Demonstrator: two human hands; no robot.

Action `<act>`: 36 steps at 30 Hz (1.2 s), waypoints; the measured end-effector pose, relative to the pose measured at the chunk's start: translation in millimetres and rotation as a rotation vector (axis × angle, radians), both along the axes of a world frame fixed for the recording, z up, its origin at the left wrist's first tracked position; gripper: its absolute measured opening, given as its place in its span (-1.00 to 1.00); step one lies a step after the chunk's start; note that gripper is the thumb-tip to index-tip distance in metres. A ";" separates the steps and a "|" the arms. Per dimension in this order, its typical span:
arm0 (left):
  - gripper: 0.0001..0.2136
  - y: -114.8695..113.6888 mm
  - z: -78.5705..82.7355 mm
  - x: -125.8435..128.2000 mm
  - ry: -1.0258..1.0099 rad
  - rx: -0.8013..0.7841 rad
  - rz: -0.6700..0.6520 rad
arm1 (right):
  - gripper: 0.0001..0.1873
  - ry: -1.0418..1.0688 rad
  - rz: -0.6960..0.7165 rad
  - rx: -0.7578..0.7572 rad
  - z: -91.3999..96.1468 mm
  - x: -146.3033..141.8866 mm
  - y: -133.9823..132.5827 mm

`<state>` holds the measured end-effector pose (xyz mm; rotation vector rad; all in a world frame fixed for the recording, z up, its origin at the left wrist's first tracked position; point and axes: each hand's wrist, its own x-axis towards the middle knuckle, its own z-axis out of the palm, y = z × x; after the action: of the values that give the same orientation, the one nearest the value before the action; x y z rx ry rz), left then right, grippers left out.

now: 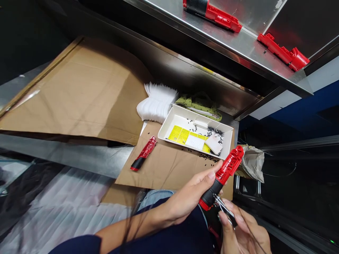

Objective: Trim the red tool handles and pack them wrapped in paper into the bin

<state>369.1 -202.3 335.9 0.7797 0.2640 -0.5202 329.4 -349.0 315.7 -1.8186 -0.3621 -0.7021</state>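
though snug round casing (pixel 230 165) (left) and tweezers (pixel 220 203) (right), hands (pixel 194 193) (pixel 243 227) short of tray edge (pixel 182 145), roomy cardboard (pixel 169 171) leftward

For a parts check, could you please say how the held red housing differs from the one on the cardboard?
The held housing is in the left hand; the loose housing lies on cardboard. Tweezers are at the held housing, none at the loose housing. Both are red and black.

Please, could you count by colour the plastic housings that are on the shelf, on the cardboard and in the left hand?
Red-and-black housings: 3
All-red housing: 1
Total: 4
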 end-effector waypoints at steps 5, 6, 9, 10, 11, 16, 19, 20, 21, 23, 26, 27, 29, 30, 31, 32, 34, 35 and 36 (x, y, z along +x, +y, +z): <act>-0.25 0.1 -1.2 1.4 0.007 0.010 -0.005 | -0.76 0.004 -0.074 -0.026 0.6 -5.6 -8.9; -0.24 0.3 -1.2 1.3 0.003 0.013 -0.008 | -0.74 -0.006 -0.077 -0.022 0.2 -4.9 -9.6; -0.25 0.7 -0.8 -0.1 -0.012 0.029 -0.016 | -0.67 0.028 0.012 -0.037 -1.9 -0.1 -10.1; -0.26 0.6 -0.8 -0.7 -0.023 0.036 -0.013 | -0.67 0.026 0.051 -0.051 -2.5 1.7 -10.1; -0.28 0.5 -1.0 -1.1 -0.037 0.043 -0.009 | -0.67 0.012 0.077 -0.063 -3.0 3.1 -9.8; -0.35 -0.9 -3.8 -1.3 -0.132 0.086 0.013 | -0.61 -0.014 0.054 -0.008 -1.9 4.6 -4.1; -0.33 -1.2 -4.8 -1.1 -0.146 0.107 0.011 | -0.59 -0.029 0.039 -0.011 0.9 4.6 0.8; -0.32 -1.1 -4.8 -1.3 -0.146 0.109 0.013 | -0.60 -0.050 0.030 -0.015 1.6 5.0 1.9; -0.32 -1.0 -4.7 -1.4 -0.145 0.111 0.016 | -0.60 -0.070 0.022 -0.017 2.1 5.5 2.5; -0.31 -0.6 -4.2 -1.6 -0.153 0.112 0.020 | -0.61 -0.066 0.015 -0.020 1.9 6.4 2.4; -0.33 -0.6 -3.4 -1.3 -0.181 0.131 0.016 | -0.61 -0.039 0.038 -0.032 -0.1 7.0 0.5; -0.35 -0.8 -3.2 -1.1 -0.193 0.140 0.013 | -0.62 -0.044 0.046 -0.039 -0.9 6.8 -0.1; -0.38 -1.2 -3.0 -0.9 -0.203 0.154 0.014 | -0.65 -0.064 0.054 -0.046 -1.8 5.3 -1.0; -0.38 -1.4 -3.0 -0.9 -0.197 0.153 0.015 | -0.66 -0.053 0.043 -0.027 -1.8 3.9 -1.4; -0.37 -1.5 -3.1 -1.0 -0.180 0.144 0.012 | -0.69 -0.040 0.026 0.007 -1.6 2.3 -1.9; -0.35 -1.5 -3.3 -1.1 -0.153 0.128 0.005 | -0.72 -0.023 -0.001 0.050 -1.3 0.5 -2.4; -0.31 -1.4 -3.9 -1.4 -0.096 0.092 -0.016 | -0.77 0.005 -0.061 0.127 -0.5 -2.2 -4.2; -0.30 -1.3 -4.1 -1.4 -0.085 0.084 -0.019 | -0.76 0.015 -0.066 0.133 -0.2 -2.6 -5.4; -0.30 -1.2 -4.2 -1.4 -0.092 0.088 -0.011 | -0.72 0.020 -0.049 0.112 -0.1 -2.1 -6.6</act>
<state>367.8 -203.4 331.7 0.8891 0.1985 -0.4844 327.4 -355.5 315.6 -1.7319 -0.2610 -0.7240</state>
